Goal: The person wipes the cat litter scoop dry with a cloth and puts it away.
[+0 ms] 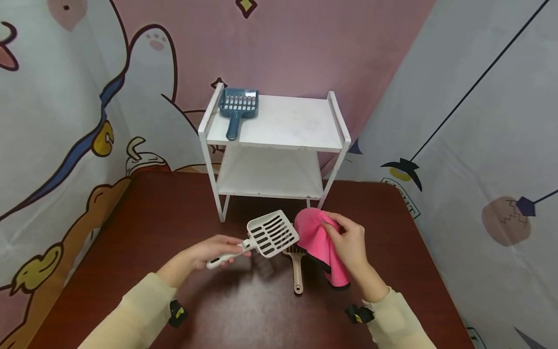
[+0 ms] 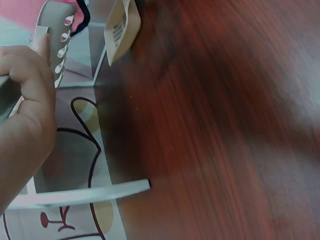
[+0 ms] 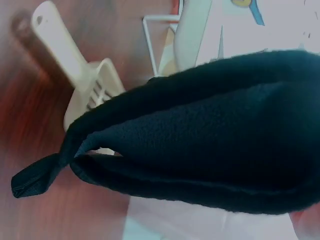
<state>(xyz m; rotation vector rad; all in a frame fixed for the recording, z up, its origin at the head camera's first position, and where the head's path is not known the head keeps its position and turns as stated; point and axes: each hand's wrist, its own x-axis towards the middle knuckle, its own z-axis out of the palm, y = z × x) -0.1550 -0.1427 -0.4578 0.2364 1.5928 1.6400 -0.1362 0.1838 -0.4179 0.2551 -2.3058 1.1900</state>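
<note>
My left hand [image 1: 211, 252] grips the handle of a white slotted litter scoop [image 1: 273, 234], its head pointing right and held over the table. My right hand [image 1: 350, 242] pinches a pink cloth [image 1: 315, 235] with a black edge. The cloth hangs down close beside the white scoop's head. Beneath them a beige litter scoop [image 1: 297, 276] lies on the table, its head partly hidden by the cloth and the white scoop. In the right wrist view the cloth's dark edge and folded side [image 3: 210, 145] fill the middle and hide most of that hand.
A white two-tier shelf [image 1: 287, 121] stands at the back of the dark red-brown table [image 1: 174, 208]. On its top tier, at the left, lies a blue litter scoop [image 1: 234, 123]. Cartoon-printed sheets [image 1: 305, 48] hang behind and at both sides.
</note>
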